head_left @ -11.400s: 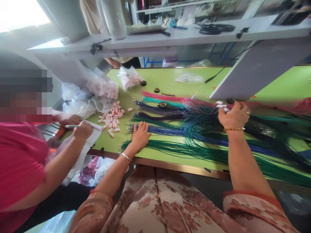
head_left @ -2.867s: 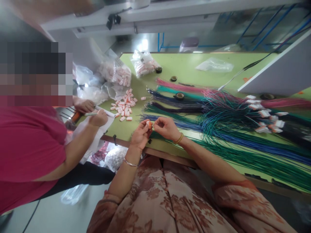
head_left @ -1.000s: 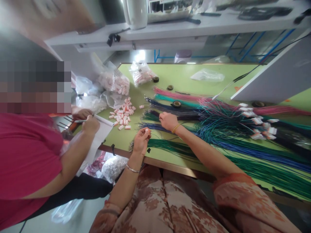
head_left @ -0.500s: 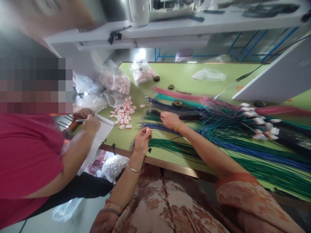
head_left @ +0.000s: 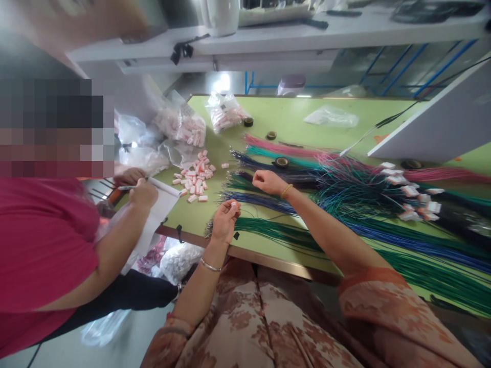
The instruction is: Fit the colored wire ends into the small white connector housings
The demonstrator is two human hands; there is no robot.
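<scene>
My left hand [head_left: 225,221] is closed in a pinch on a small white-and-orange connector housing [head_left: 233,204], just above the table's front edge. A thin dark wire [head_left: 251,208] curves off beside it; whether it joins the housing I cannot tell. My right hand [head_left: 269,183] is curled shut over the bundle of black wires [head_left: 303,178]; what its fingertips hold, if anything, is hidden. Between the hands run blue wires [head_left: 264,201], and green wires [head_left: 276,228] lie nearer to me. A pile of loose connector housings [head_left: 197,176] sits left of the wires.
At left a person in a red shirt [head_left: 46,240] writes on a paper pad [head_left: 163,194]. Bags of housings [head_left: 226,112] lie at the back, near tape rolls [head_left: 281,162]. Wired white connectors [head_left: 410,191] rest on the wires at right. A shelf [head_left: 268,43] spans above the green table [head_left: 291,115].
My right hand has shifted very slightly up, its fingers staying curled above the wires. The left hand keeps the housing in nearly the same place. The view has tilted a little.
</scene>
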